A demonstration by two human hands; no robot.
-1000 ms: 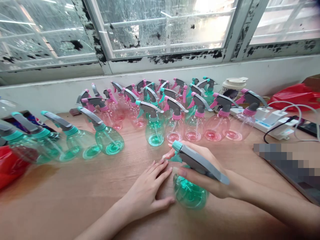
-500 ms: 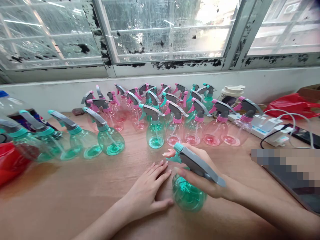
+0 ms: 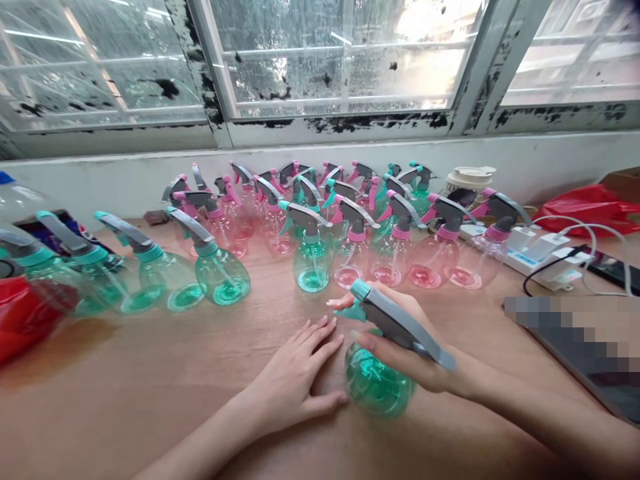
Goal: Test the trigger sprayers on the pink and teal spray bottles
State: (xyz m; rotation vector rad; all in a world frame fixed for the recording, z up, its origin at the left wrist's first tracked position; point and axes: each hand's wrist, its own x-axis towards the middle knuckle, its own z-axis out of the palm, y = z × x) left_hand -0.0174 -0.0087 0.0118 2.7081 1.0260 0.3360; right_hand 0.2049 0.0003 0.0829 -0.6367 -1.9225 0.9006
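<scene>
A green spray bottle (image 3: 380, 383) with a grey and teal trigger head stands close in front of me, right of the middle. My right hand (image 3: 405, 340) is closed around its neck, thumb on the near side and fingers behind, partly hidden by the trigger head. My left hand (image 3: 303, 377) lies flat on the wooden table (image 3: 200, 387), fingers stretched, its thumb tip close beside the bottle. Beyond my hands, a green spray bottle (image 3: 311, 267) and several pink spray bottles (image 3: 350, 267) stand in a row.
More green spray bottles (image 3: 223, 277) line the left side, by a red plastic bag (image 3: 23, 320). Further pink and green ones crowd toward the windowsill. On the right are a lidded cup (image 3: 470, 177), a power strip (image 3: 550, 267) with cables, and a dark pixelated device (image 3: 565, 353).
The view has shifted very slightly. Both hands and the spray bottle keep nearly the same places.
</scene>
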